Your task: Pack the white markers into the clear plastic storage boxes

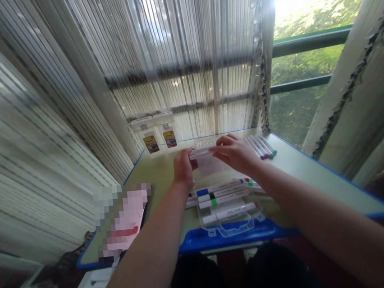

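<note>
A clear plastic case [211,165] is held upright over the table's middle. My left hand [182,170] is wrapped round its left side. At the top right edge, the fingers of my right hand [236,152] are bent and pressed on the case. What lies inside or just behind it is hard to make out. Closer to me, an open clear plastic box [204,223] lies flat with its handle towards me. Several white markers rest in it, with a green-banded marker [224,199] in a row and a pink-tipped marker [231,212] lying apart in front.
Several markers [258,146] with coloured ends lie at the back right. Two clear cases [159,136] with yellow labels stand at the back left. A blurred-out pink object [127,218] lies on the left. The table [324,181] has a blue edge, with curtains [182,41] behind.
</note>
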`<state>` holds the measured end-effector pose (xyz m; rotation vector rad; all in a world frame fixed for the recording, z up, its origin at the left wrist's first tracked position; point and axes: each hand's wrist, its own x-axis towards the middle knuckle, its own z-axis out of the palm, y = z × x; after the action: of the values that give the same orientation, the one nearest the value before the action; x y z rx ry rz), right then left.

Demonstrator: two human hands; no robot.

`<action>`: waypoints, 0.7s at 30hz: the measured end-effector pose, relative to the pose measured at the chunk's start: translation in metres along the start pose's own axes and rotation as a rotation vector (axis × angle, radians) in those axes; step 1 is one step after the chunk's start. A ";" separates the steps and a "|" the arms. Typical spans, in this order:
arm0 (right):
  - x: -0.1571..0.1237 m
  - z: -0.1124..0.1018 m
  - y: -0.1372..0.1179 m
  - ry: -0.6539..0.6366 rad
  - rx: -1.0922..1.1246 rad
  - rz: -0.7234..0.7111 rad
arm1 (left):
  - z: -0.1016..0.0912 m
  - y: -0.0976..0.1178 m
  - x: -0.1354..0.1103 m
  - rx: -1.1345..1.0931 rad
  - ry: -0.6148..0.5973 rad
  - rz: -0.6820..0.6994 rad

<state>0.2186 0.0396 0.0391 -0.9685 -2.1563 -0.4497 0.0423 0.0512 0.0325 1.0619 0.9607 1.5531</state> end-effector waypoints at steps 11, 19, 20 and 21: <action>0.001 0.002 0.004 0.053 0.107 0.000 | 0.000 -0.002 0.000 0.074 0.007 0.040; 0.001 0.001 0.019 0.153 0.239 0.276 | 0.000 0.001 -0.002 0.057 0.026 0.030; 0.000 0.004 0.022 0.131 0.312 0.337 | 0.001 0.002 -0.002 0.050 0.025 0.027; -0.001 0.007 0.025 0.087 0.398 0.384 | 0.001 0.002 -0.002 0.044 0.025 0.023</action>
<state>0.2344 0.0592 0.0345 -1.0724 -1.8262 0.1184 0.0427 0.0487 0.0347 1.0904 1.0073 1.5741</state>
